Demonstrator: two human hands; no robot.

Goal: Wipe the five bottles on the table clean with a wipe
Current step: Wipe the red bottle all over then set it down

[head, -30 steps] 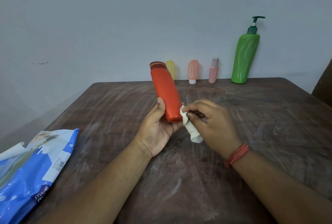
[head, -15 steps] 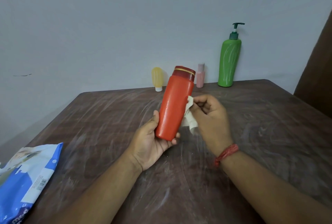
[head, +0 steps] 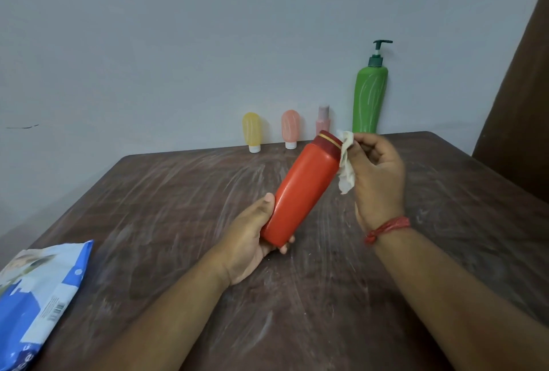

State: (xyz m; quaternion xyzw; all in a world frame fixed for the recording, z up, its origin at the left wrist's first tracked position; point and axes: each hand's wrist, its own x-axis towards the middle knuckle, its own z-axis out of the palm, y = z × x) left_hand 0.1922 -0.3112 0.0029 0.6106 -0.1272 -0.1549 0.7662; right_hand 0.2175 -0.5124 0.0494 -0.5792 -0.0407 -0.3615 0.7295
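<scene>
My left hand (head: pixel 246 240) grips the base of a red bottle (head: pixel 300 192), held above the table and tilted with its dark red cap up and to the right. My right hand (head: pixel 377 174) pinches a crumpled white wipe (head: pixel 346 162) against the bottle's cap and shoulder. Along the wall at the back of the table stand a small yellow bottle (head: pixel 252 132), a small orange-pink bottle (head: pixel 290 129), a slim pink bottle (head: pixel 323 119) partly hidden behind the red bottle's cap, and a tall green pump bottle (head: pixel 370 97).
The dark wooden table (head: pixel 178 207) shows pale smear marks. A blue and white wipes pack (head: pixel 38 296) lies at its front left corner. A brown panel (head: pixel 523 88) stands at the right edge of the view.
The red bottle has tilted from leaning left to leaning right. My right hand has slid the wipe from the bottle's base up along its side to the cap.
</scene>
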